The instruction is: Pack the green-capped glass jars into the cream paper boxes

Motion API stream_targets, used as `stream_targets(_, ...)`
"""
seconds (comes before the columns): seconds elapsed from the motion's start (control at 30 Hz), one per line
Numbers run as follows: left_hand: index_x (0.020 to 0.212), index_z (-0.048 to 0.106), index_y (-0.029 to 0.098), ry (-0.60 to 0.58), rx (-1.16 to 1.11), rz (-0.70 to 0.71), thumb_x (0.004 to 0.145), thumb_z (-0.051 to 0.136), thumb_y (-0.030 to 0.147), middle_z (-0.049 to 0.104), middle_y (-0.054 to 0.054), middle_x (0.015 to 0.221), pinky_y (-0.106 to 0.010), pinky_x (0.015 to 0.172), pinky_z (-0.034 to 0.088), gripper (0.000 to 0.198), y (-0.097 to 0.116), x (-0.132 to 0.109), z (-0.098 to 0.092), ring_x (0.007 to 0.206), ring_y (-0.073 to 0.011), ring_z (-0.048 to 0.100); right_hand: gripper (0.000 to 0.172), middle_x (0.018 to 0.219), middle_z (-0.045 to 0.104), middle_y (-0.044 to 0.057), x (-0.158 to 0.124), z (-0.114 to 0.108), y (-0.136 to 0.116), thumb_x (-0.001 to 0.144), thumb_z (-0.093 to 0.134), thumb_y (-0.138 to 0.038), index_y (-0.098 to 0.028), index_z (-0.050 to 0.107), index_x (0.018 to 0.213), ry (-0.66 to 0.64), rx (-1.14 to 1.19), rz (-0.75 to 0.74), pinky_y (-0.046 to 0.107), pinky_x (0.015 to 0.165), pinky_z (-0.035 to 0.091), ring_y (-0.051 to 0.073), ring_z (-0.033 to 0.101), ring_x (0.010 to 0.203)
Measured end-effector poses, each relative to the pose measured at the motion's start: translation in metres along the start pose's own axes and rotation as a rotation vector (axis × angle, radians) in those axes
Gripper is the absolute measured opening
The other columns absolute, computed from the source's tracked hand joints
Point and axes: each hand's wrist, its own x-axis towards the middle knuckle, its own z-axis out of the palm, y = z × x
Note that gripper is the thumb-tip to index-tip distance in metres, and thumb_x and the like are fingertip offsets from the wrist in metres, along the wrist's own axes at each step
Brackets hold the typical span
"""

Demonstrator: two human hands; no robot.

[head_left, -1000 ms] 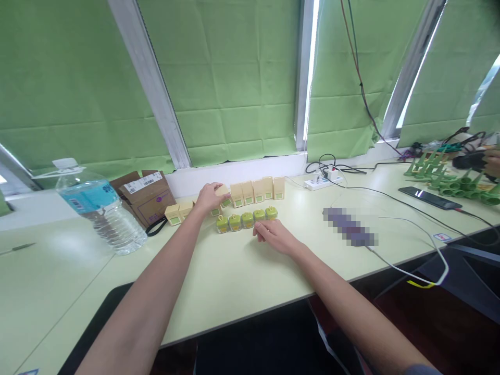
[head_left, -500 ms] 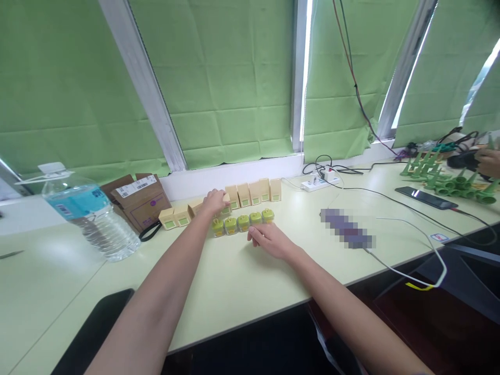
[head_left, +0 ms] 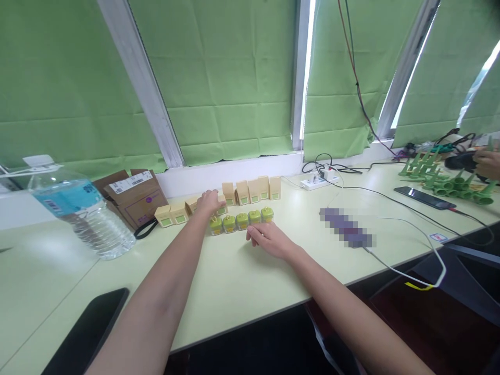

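Note:
My left hand (head_left: 209, 202) reaches over a row of small beige cardboard boxes with green labels, its fingers closed around one box (head_left: 222, 205). Part of that box and its neighbours are hidden by the hand. In front of the row stand several small clear containers with green lids (head_left: 229, 223), lined up side by side. My right hand (head_left: 270, 239) rests on the table, fingers curled in, just in front of the containers at the right end. Nothing shows in its fingers.
A large water bottle (head_left: 84, 208) and an opened brown carton (head_left: 136, 200) stand at the left. Nearer lies a black phone-like object (head_left: 88, 333). Rightward are a power strip (head_left: 318, 181), cables, a phone (head_left: 425, 198), green cone-shaped parts (head_left: 453, 182) and another person's hand (head_left: 486, 161).
My left hand has shifted slightly left with the box. The gap beside the neighbouring box in the back row looks wider. My right hand stays put. The view has shifted slightly.

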Motion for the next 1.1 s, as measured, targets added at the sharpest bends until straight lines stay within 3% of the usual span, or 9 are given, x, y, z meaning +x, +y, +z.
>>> stream_targets(0.13, 0.138, 0.056, 0.022, 0.011, -0.043, -0.061, 0.095, 0.043, 0.046, 0.059, -0.019, 0.142, -0.050, 0.100, 0.048, 0.051, -0.029, 0.002, -0.011, 0.129, -0.0381, 0.056, 0.049, 0.074, 0.070, 0.001, -0.001, 0.000, -0.002, 0.109, 0.033, -0.040, -0.019, 0.069, 0.084, -0.006, 0.005, 0.007, 0.028, 0.071, 0.040, 0.015, 0.061, 0.071)
stream_targets(0.3, 0.124, 0.067, 0.027, -0.026, 0.001, -0.059, 0.083, 0.062, 0.038, 0.066, -0.017, 0.134, -0.054, 0.101, 0.046, 0.043, -0.068, -0.012, -0.017, 0.126, -0.0415, 0.059, 0.047, 0.075, 0.071, 0.001, -0.001, 0.000, -0.002, 0.109, 0.034, -0.040, -0.019, 0.069, 0.084, -0.014, 0.003, 0.017, 0.028, 0.072, 0.040, 0.015, 0.062, 0.072)
stream_targets(0.47, 0.124, 0.065, 0.028, -0.018, 0.050, -0.049, 0.083, 0.057, 0.025, 0.066, -0.016, 0.135, -0.053, 0.101, 0.045, 0.042, -0.084, -0.028, -0.014, 0.124, -0.0386, 0.060, 0.047, 0.074, 0.070, 0.001, -0.001, 0.000, -0.001, 0.109, 0.034, -0.039, -0.019, 0.069, 0.084, -0.006, -0.004, 0.018, 0.027, 0.072, 0.040, 0.015, 0.062, 0.072)
stream_targets(0.67, 0.119, 0.064, 0.027, 0.000, 0.066, -0.051, 0.084, 0.051, 0.020, 0.069, -0.016, 0.127, -0.047, 0.094, 0.049, 0.038, -0.086, -0.032, -0.016, 0.117, -0.0359, 0.064, 0.047, 0.074, 0.070, 0.001, -0.001, 0.002, -0.001, 0.109, 0.035, -0.039, -0.019, 0.070, 0.084, -0.011, 0.001, 0.020, 0.028, 0.072, 0.040, 0.015, 0.062, 0.072)
stream_targets(0.8, 0.115, 0.067, 0.029, 0.004, 0.020, -0.005, 0.085, 0.053, 0.025, 0.071, -0.010, 0.126, -0.041, 0.095, 0.050, 0.034, -0.089, -0.029, -0.018, 0.117, -0.0323, 0.064, 0.046, 0.074, 0.071, 0.001, -0.001, 0.002, -0.001, 0.108, 0.035, -0.038, -0.019, 0.070, 0.084, -0.012, 0.002, 0.008, 0.028, 0.072, 0.041, 0.015, 0.062, 0.071)
stream_targets(0.9, 0.124, 0.065, 0.028, 0.018, -0.001, -0.005, 0.085, 0.053, 0.028, 0.069, -0.008, 0.132, -0.040, 0.101, 0.048, 0.041, -0.086, -0.024, -0.021, 0.122, -0.0302, 0.063, 0.047, 0.074, 0.071, 0.001, -0.001, 0.002, -0.001, 0.108, 0.035, -0.038, -0.019, 0.070, 0.083, -0.011, 0.002, 0.010, 0.028, 0.072, 0.041, 0.015, 0.062, 0.071)
stream_targets(1.1, 0.151, 0.043, 0.016, 0.068, -0.127, 0.129, 0.090, 0.043, 0.026, 0.051, -0.012, 0.154, -0.038, 0.120, 0.034, 0.062, -0.039, -0.005, -0.023, 0.143, -0.0265, 0.047, 0.047, 0.074, 0.071, 0.001, 0.000, 0.002, -0.001, 0.108, 0.035, -0.039, -0.019, 0.070, 0.084, -0.017, -0.004, 0.013, 0.027, 0.070, 0.040, 0.015, 0.061, 0.070)
